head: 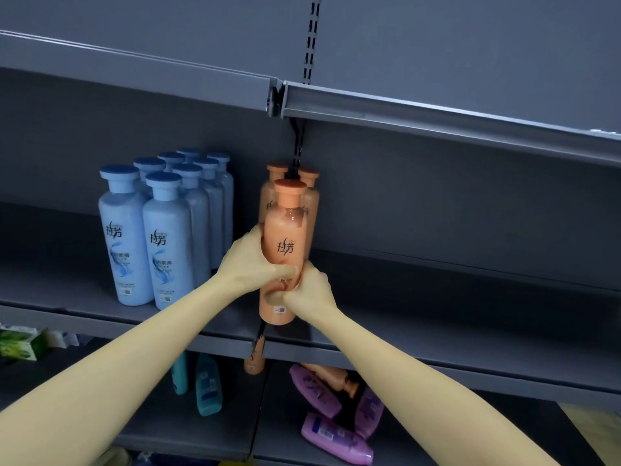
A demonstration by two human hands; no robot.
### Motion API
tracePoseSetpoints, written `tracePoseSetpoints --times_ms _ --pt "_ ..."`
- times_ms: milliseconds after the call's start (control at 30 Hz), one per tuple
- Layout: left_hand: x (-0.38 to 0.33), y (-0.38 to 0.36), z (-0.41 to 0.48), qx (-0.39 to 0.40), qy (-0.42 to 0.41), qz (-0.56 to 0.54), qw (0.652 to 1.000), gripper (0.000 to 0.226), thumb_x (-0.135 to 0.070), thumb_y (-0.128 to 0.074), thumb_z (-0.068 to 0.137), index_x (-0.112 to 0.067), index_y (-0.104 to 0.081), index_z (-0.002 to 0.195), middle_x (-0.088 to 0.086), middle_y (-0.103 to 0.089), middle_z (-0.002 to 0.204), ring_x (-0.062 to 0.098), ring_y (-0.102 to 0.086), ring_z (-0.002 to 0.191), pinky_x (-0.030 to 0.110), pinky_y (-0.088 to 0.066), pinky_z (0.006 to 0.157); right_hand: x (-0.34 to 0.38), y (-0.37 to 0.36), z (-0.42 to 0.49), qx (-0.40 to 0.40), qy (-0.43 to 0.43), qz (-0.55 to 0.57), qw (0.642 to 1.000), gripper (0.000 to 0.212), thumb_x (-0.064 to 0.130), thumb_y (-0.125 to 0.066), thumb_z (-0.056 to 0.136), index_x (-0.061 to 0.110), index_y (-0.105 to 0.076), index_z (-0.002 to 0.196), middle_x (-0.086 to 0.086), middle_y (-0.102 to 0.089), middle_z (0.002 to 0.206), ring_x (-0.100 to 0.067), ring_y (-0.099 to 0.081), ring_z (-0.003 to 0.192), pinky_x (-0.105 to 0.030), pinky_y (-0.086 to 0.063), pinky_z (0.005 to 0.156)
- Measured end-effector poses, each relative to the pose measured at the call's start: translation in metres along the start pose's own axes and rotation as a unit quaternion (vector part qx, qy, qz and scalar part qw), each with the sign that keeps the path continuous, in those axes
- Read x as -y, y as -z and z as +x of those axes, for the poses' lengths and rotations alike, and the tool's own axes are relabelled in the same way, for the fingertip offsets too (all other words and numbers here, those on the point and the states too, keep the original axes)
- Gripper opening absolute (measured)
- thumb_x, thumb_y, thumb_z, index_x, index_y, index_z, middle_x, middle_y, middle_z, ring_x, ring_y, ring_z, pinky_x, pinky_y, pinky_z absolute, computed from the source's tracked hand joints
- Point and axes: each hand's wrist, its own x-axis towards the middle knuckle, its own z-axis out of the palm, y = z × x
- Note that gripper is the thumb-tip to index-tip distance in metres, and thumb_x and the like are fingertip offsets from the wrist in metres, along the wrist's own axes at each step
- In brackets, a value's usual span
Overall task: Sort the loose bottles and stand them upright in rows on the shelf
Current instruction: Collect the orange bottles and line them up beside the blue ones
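An orange bottle (pixel 285 237) stands upright at the front edge of the grey middle shelf (pixel 437 334). My left hand (pixel 255 264) grips its left side and my right hand (pixel 311 287) grips its lower right, both with fingers curled round the body. Two more orange bottles (pixel 311 196) stand upright right behind it. To the left, several blue bottles (pixel 168 237) stand upright in two rows on the same shelf.
On the lower shelf lie loose purple bottles (pixel 336 435), an orange bottle (pixel 336 375) on its side, two teal bottles (pixel 208 388) and an orange bottle (pixel 255 359) under the shelf lip. Green boxes (pixel 18 344) sit at the far left. A grey upper shelf (pixel 437 116) overhangs.
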Motion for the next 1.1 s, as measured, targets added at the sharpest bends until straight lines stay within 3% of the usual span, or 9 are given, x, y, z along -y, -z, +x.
tracePoseSetpoints --times_ms 300,367,500,733,867,1100 --pt "0.020 0.006 0.037 0.011 -0.001 -0.015 1.000 0.064 -0.029 -0.079 0.054 -0.022 -0.040 0.104 -0.001 -0.057 0.103 0.016 -0.056 0.089 0.032 -0.048 0.074 0.006 -0.023 0.040 -0.022 -0.027 -0.013 0.999 0.062 0.024 -0.080 0.066 0.011 -0.051 0.119 -0.005 -0.065 0.108 -0.023 -0.063 0.098 -0.033 -0.054 0.082" --pt "0.025 0.005 0.045 0.009 0.002 -0.036 0.999 0.069 -0.030 -0.076 0.050 -0.022 -0.040 0.108 -0.001 -0.057 0.104 0.017 -0.057 0.092 0.034 -0.050 0.076 0.005 -0.028 0.048 -0.028 -0.037 -0.012 0.999 0.061 0.023 -0.081 0.067 0.012 -0.051 0.119 -0.005 -0.065 0.108 -0.023 -0.063 0.099 -0.033 -0.054 0.083" --pt "0.038 0.000 0.058 0.004 -0.003 -0.057 0.998 0.072 -0.013 -0.080 0.063 -0.016 -0.039 0.121 0.000 -0.056 0.110 0.017 -0.057 0.097 0.026 -0.043 0.069 0.001 -0.037 0.060 -0.063 -0.043 -0.003 0.997 0.057 0.019 -0.080 0.065 0.013 -0.052 0.115 -0.006 -0.066 0.107 -0.024 -0.064 0.099 -0.037 -0.054 0.085" --pt "0.052 -0.010 0.073 -0.011 -0.009 -0.112 0.994 0.085 -0.007 -0.078 0.066 -0.017 -0.031 0.136 0.000 -0.050 0.121 0.011 -0.050 0.105 0.027 -0.043 0.084 -0.002 -0.045 0.079 -0.079 -0.045 0.016 0.996 0.058 0.013 -0.077 0.068 0.016 -0.052 0.119 -0.003 -0.067 0.107 -0.020 -0.064 0.099 -0.030 -0.054 0.082" --pt "0.058 -0.012 0.078 -0.021 -0.012 -0.121 0.992 0.084 -0.006 -0.079 0.066 -0.016 -0.032 0.136 -0.002 -0.049 0.119 0.009 -0.048 0.106 0.025 -0.041 0.085 -0.002 -0.049 0.087 -0.077 -0.044 0.032 0.996 0.056 0.011 -0.075 0.070 0.018 -0.052 0.120 0.000 -0.066 0.105 -0.014 -0.062 0.095 -0.024 -0.050 0.079" --pt "0.064 -0.014 0.083 -0.027 -0.020 -0.133 0.990 0.082 -0.006 -0.079 0.067 -0.016 -0.034 0.135 -0.004 -0.048 0.117 0.010 -0.050 0.106 0.026 -0.042 0.085 -0.004 -0.054 0.092 -0.073 -0.043 0.044 0.995 0.050 0.012 -0.073 0.072 0.020 -0.054 0.117 0.001 -0.068 0.100 -0.014 -0.065 0.094 -0.030 -0.055 0.084"
